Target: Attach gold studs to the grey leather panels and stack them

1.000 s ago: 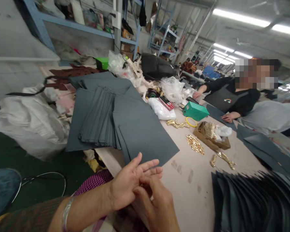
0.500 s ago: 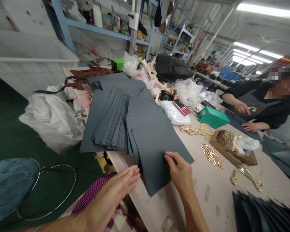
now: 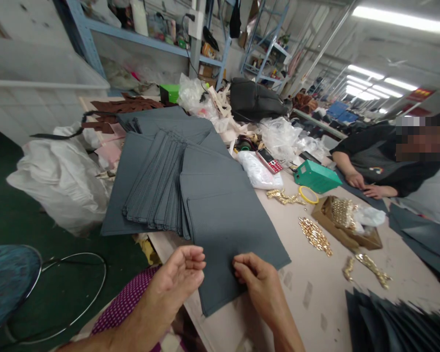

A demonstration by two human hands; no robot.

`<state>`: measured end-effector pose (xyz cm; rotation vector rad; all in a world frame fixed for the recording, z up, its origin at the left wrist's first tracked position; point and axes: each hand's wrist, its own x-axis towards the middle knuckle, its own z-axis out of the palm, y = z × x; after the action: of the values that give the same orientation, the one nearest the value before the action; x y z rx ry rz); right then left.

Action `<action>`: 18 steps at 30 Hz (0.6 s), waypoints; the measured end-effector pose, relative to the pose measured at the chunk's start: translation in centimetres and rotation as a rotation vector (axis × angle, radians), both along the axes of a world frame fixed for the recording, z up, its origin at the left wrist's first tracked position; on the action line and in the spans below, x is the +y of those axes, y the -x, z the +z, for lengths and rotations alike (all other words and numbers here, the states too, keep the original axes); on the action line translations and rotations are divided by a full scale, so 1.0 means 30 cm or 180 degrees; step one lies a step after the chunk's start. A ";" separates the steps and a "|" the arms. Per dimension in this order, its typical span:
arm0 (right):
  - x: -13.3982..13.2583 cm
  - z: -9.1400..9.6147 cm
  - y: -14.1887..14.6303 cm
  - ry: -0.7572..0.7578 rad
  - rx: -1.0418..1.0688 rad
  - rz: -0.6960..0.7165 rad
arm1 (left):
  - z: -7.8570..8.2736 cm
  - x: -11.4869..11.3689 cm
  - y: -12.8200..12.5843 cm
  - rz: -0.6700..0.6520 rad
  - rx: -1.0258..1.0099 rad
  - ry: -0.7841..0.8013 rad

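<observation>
Dark grey-blue sheets, looking like leather or fabric (image 3: 220, 215), lie at the table's near edge. My left hand (image 3: 178, 276) is beside their left edge, palm partly turned up and fingers loosely curled, with nothing in it. Over the front part of the top sheet is my right hand (image 3: 258, 281). Its thumb and fingertips are pinched together near the surface; whether anything is between them cannot be made out. Behind these sheets, a fanned row of matching pieces (image 3: 156, 188) rests on larger dark sheets (image 3: 113, 195).
Gold chains (image 3: 284, 197), loose gold pieces (image 3: 315, 236), a cardboard box (image 3: 342, 237) and a teal box (image 3: 317, 177) lie to the right. More dark pieces (image 3: 388, 322) stand at lower right. Across the table a co-worker's hands (image 3: 366, 188) rest on dark material. A white bag (image 3: 62, 181) hangs at left.
My left hand has turned from flat with straight fingers to palm-up with curled fingers. My right hand has moved left and nearer, from the sheet's right side to over its front part.
</observation>
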<state>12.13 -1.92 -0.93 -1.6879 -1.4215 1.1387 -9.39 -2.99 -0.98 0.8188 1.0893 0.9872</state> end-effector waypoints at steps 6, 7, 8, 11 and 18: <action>0.008 -0.059 -0.021 0.0044 0.0362 -0.0152 | -0.036 -0.043 0.076 0.0215 0.0170 -0.0118; 0.010 -0.067 -0.020 -0.0111 0.0251 -0.0215 | -0.028 -0.042 0.078 0.0104 0.0150 -0.0085; 0.013 -0.074 -0.018 -0.0372 0.0069 -0.0270 | -0.019 -0.042 0.078 -0.0021 0.0115 -0.0044; 0.019 -0.090 -0.007 -0.1352 -0.0707 -0.0208 | 0.008 -0.040 0.067 -0.0382 0.0012 0.0113; -0.046 -0.027 -0.031 -0.0819 -0.1169 0.0604 | 0.027 -0.044 0.080 -0.0204 0.0385 0.0206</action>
<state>13.05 -3.31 -1.75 -1.6582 -1.9003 0.7207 -11.80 -4.32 -0.16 0.8643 1.1854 0.8533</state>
